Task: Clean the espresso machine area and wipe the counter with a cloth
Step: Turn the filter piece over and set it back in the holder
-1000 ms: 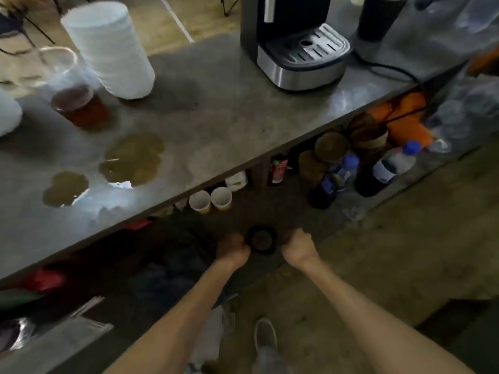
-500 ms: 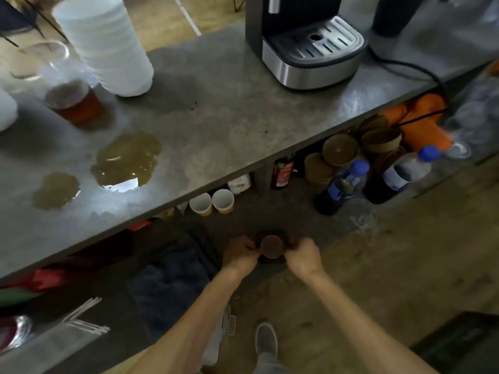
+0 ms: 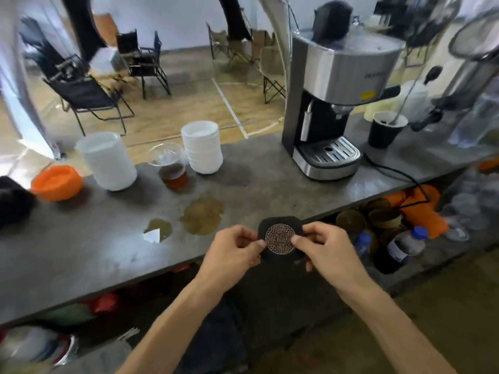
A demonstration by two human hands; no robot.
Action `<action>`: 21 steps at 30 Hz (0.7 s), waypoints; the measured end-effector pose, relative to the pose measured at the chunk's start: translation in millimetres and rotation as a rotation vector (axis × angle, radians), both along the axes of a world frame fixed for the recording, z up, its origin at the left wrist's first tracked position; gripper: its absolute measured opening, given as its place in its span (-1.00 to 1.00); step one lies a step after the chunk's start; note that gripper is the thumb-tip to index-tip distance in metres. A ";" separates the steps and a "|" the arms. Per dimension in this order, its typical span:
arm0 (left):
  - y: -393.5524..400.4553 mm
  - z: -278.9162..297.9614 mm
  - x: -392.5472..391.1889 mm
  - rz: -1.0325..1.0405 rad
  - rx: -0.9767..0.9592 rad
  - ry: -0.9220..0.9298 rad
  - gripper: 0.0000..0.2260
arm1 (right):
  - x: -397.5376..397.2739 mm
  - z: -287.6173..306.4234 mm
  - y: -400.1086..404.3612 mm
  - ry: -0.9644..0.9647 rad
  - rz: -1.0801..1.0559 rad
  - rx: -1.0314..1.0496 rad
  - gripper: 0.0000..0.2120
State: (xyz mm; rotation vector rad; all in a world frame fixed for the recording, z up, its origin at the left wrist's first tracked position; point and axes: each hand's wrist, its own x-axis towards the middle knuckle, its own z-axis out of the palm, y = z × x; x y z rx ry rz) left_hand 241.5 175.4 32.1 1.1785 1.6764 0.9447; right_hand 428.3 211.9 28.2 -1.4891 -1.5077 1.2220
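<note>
Both hands pinch one dark pad (image 3: 280, 255) with a round patterned disc: left hand (image 3: 232, 252) on its left edge, right hand (image 3: 324, 249) on its right, over the counter (image 3: 108, 238) edge, near two spills (image 3: 202, 215).

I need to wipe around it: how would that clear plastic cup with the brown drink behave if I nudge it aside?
The clear plastic cup is tall, narrow-based and only partly full, so it would probably tip if nudged near the rim. Its thin wall likely flexes under a squeeze. Spilled puddles nearby suggest a slick counter, so it may slide.
</note>
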 end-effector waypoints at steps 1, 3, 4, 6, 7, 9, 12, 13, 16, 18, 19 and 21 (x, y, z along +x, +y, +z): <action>-4.3 11.6 -13.7 0.028 0.027 -0.014 -0.96 | -14.3 13.0 1.2 0.023 0.037 0.013 -0.91; -14.8 29.9 -44.3 0.101 0.074 -0.039 -0.98 | -46.6 33.3 2.9 0.066 0.112 0.035 -0.94; -20.8 37.4 -61.2 0.137 0.095 -0.038 -0.98 | -64.3 41.0 2.7 0.077 0.151 0.043 -0.96; -34.0 49.9 -97.6 0.201 0.125 -0.018 -0.98 | -103.8 51.3 1.1 0.095 0.214 0.059 -0.93; -41.7 55.2 -117.0 0.233 0.135 -0.011 -0.97 | -125.4 54.4 -0.4 0.097 0.236 0.063 -0.89; -58.8 62.9 -157.2 0.297 0.154 0.007 -0.97 | -172.0 57.5 -5.7 0.084 0.277 0.057 -0.85; -89.7 70.1 -221.5 0.382 0.141 0.066 -0.94 | -246.4 56.5 -18.7 0.094 0.332 0.045 -0.95; -99.8 71.9 -243.6 0.410 0.128 0.085 -0.91 | -272.2 56.5 -24.1 0.101 0.352 0.048 -0.94; -124.0 79.2 -311.6 0.498 0.122 0.151 -0.86 | -354.0 59.7 -37.7 0.107 0.400 0.036 -0.81; -130.6 85.7 -357.1 0.546 0.141 0.217 -0.83 | -408.3 64.7 -40.1 0.098 0.424 0.048 -0.76; -131.0 87.7 -380.0 0.572 0.147 0.239 -0.82 | -434.1 67.4 -39.8 0.083 0.432 0.065 -0.74; -126.0 88.3 -425.5 0.623 0.141 0.282 -0.79 | -483.8 71.2 -34.8 0.013 0.430 0.115 -0.72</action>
